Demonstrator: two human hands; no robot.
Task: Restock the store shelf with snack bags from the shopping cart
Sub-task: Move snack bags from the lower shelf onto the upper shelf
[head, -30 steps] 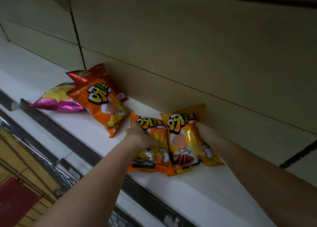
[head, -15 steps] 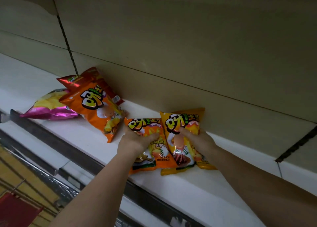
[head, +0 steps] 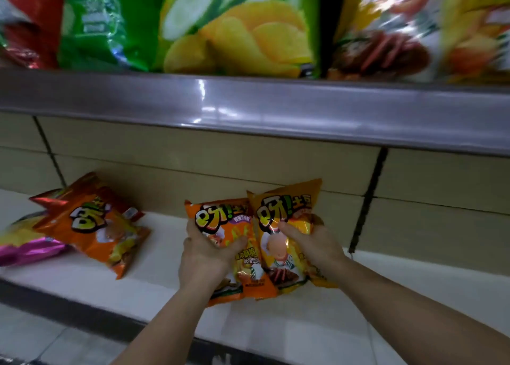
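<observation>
Two snack bags stand side by side on the white shelf (head: 165, 270), leaning toward the beige back panel. My left hand (head: 205, 257) grips the orange bag (head: 220, 221) from its left side, thumb across the front. My right hand (head: 309, 243) grips the yellow-orange bag (head: 287, 207) from the right, fingers curled over its front. The yellow-orange bag slightly overlaps the orange one. The shopping cart is out of view.
To the left another orange bag (head: 93, 226) lies tilted over a red bag (head: 55, 196) and a pink-and-yellow bag (head: 24, 246). The shelf above has a grey front rail (head: 248, 108) and large chip bags (head: 215, 28). Bare shelf shows between the two groups and at the right.
The view has tilted up, bringing the upper shelf and its large bags into sight. Both hands still hold the two bags, which now stand more upright against the back panel.
</observation>
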